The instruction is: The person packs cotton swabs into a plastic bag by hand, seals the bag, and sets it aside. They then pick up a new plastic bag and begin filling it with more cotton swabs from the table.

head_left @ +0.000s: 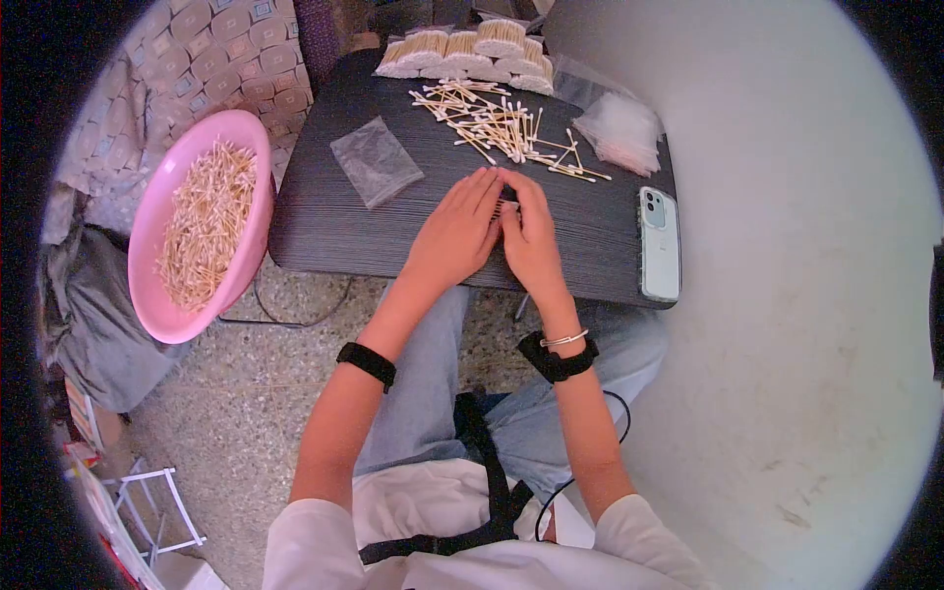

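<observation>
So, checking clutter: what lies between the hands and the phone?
Only bare dark table between the right hand and the phone, in the head view.

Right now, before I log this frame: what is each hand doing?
Left hand: lying flat on the table, fingers together; any hold cannot be told.
Right hand: curled beside it over something small, unclear what.
</observation>
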### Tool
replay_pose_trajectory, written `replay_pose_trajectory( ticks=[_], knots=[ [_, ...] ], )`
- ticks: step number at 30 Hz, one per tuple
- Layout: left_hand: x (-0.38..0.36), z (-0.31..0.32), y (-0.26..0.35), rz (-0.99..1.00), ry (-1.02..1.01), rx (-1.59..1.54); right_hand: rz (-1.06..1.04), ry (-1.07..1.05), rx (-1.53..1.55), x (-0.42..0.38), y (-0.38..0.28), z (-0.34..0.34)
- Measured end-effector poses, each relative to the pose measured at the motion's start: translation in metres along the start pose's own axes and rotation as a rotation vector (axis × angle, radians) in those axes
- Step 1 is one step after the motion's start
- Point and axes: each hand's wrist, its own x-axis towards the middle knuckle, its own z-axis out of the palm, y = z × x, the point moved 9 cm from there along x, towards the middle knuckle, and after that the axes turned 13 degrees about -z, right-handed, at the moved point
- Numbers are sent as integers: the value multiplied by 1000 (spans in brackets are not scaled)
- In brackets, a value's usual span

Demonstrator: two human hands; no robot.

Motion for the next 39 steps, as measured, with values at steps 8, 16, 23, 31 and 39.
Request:
replay_pose_trajectory(
  ticks=[8, 16, 23, 31, 39],
  knots=[
    [-1, 4, -1, -6, -16, 40, -58, -9, -759, 2, 24, -57],
    [-2, 2, -1, -11, -9, 56, -65, -194, -1001, 0, 41, -46],
    [-2, 0, -1, -10, -3, 29, -53, -181, -871, -7, 34, -52],
    [-1, -4, 3, -15, 30, 17, -60, -214, -864, -34, 12, -53],
    [-1, -4, 3, -20, 34, 9, -99, -226, -810, -23, 6, -33]
  ],
)
